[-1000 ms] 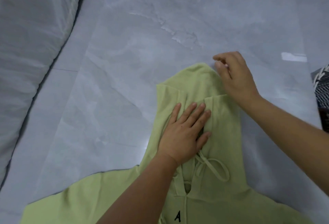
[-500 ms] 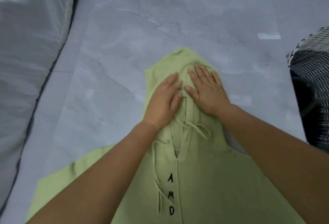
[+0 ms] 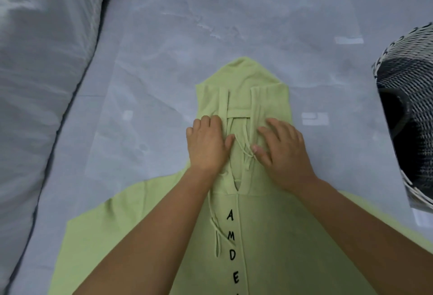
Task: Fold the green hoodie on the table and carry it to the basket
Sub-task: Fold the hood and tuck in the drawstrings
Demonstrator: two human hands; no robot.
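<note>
Green hoodie (image 3: 262,236) lies flat under both open palms, left hand (image 3: 207,143) and right hand (image 3: 282,151); woven basket (image 3: 407,97) stands right.

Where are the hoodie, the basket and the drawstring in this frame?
hoodie (image 3: 243,79), head view, on the hood's flat upper panel.
basket (image 3: 407,65), head view, on the woven black-and-white rim.
drawstring (image 3: 216,236), head view, on the loose cord left of the printed letters.
</note>
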